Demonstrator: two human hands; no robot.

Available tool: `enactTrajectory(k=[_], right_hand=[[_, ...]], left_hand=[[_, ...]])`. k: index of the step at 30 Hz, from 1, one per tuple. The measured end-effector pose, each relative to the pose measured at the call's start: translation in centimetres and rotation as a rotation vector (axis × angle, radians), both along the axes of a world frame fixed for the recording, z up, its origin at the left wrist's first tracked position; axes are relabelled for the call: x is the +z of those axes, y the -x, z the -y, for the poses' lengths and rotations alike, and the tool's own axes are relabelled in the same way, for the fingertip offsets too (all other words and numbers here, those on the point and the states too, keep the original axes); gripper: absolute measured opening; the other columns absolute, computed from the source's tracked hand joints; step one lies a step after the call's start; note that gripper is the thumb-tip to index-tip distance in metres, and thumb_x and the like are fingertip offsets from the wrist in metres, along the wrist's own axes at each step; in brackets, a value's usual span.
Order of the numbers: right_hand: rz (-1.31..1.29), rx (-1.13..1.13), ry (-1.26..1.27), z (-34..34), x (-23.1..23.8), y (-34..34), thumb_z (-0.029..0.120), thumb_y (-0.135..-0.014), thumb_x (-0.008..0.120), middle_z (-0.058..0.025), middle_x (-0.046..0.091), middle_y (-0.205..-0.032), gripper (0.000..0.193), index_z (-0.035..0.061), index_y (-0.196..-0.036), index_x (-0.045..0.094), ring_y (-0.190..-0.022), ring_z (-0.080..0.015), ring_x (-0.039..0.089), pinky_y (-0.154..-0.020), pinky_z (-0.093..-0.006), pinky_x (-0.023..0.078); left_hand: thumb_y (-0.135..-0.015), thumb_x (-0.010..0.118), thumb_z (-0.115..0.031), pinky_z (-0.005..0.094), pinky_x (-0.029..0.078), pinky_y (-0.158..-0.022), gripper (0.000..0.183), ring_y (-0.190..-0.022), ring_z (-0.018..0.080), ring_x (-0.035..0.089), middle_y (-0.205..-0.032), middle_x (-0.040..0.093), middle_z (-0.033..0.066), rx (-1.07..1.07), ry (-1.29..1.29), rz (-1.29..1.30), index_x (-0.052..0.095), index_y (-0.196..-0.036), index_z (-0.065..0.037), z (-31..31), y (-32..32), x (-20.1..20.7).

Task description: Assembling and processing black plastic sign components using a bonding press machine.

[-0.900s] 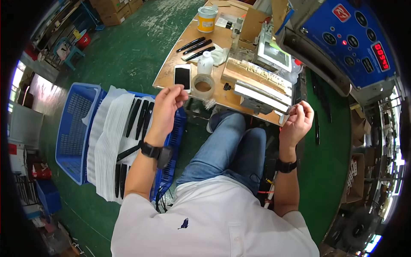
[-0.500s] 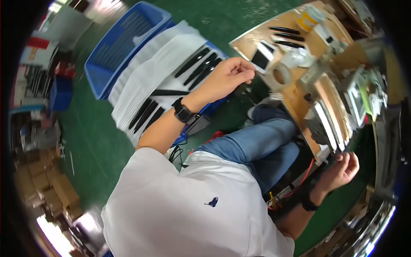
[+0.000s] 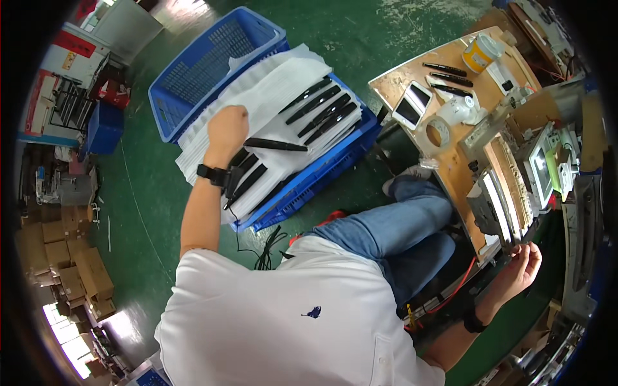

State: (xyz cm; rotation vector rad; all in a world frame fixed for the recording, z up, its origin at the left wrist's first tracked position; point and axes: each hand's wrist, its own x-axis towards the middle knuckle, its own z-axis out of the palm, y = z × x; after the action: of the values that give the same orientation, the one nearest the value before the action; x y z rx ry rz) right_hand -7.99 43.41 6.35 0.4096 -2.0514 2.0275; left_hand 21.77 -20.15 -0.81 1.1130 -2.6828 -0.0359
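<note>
My left hand (image 3: 228,132) is closed above a foam-lined blue crate (image 3: 302,193), its back turned up and its fingertips hidden. Beside it, one long glossy black piece (image 3: 277,145) lies crosswise on the white foam sheet (image 3: 273,83). More such black pieces (image 3: 313,104) rest in slanted rows on the foam, some partly under my wrist. Over at the right, my right hand (image 3: 520,269) has its fingers pinched together at the lower end of dark and white strips (image 3: 501,199) on the bench. What those fingers hold is too small to make out.
Behind the foam stands a blue perforated basket (image 3: 215,55). On the wooden bench (image 3: 405,77) are a phone (image 3: 412,105), a tape roll (image 3: 438,133), a yellow-and-white tub (image 3: 481,53) and several black pieces (image 3: 449,78). Cardboard boxes (image 3: 74,257) are stacked at left. A black cable (image 3: 267,248) hangs by the crate.
My left hand has swung left from near the bench edge to the crate, and its fingers have curled in. My right hand stays at the strips. The whole view has shifted a little.
</note>
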Motion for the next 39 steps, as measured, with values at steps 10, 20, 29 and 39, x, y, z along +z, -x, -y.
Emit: enactTrajectory(k=[10, 20, 29, 39], right_hand=[[-0.021, -0.091, -0.038, 0.6, -0.6, -0.4, 0.01, -0.109, 0.063, -0.0031, 0.063, -0.094, 0.012, 0.0011, -0.116, 0.064, -0.082, -0.0105, 0.058, -0.076, -0.0256, 0.048], [-0.001, -0.119, -0.019, 0.6, -0.9, 0.3, 0.008, -0.109, 0.062, -0.0035, 0.061, -0.09, 0.009, 0.0008, -0.114, 0.064, -0.081, -0.01, 0.053, -0.076, -0.0242, 0.044], [-0.037, -0.334, 0.012, 1.6, -1.9, -0.6, 0.01, -0.109, 0.062, -0.0038, 0.063, -0.087, 0.01, 0.0018, -0.115, 0.065, -0.075, -0.0094, 0.054, -0.067, -0.0241, 0.045], [-0.05, -0.316, -0.004, 1.2, -2.4, -0.6, 0.011, -0.108, 0.064, -0.0056, 0.068, -0.089, 0.013, 0.001, -0.117, 0.066, -0.075, -0.0095, 0.059, -0.068, -0.0221, 0.048]], left_hand=[[-0.084, 0.077, -0.041, 0.0515, 0.058, -0.085, 0.049, -0.095, 0.0419, 0.074, -0.097, 0.077, 0.0217, -0.069, -0.132, 0.161, 0.074, -0.115, -0.004, -1.0, 0.8, 2.1], [-0.092, 0.065, -0.036, 0.0507, 0.059, -0.088, 0.032, -0.102, 0.0406, 0.074, -0.107, 0.078, 0.0207, 0.243, 0.245, -0.173, 0.082, -0.108, -0.014, 17.2, -3.5, 11.2], [-0.1, 0.061, -0.038, 0.0519, 0.053, -0.102, 0.04, -0.118, 0.0431, 0.066, -0.126, 0.07, 0.023, 0.198, 0.533, 0.031, 0.074, -0.128, -0.014, 24.4, -3.5, -1.4], [-0.102, 0.062, -0.033, 0.0444, 0.057, -0.092, 0.034, -0.105, 0.0378, 0.074, -0.109, 0.078, 0.0196, 0.25, -0.087, -0.197, 0.079, -0.113, -0.005, 19.7, -3.8, -2.3]])
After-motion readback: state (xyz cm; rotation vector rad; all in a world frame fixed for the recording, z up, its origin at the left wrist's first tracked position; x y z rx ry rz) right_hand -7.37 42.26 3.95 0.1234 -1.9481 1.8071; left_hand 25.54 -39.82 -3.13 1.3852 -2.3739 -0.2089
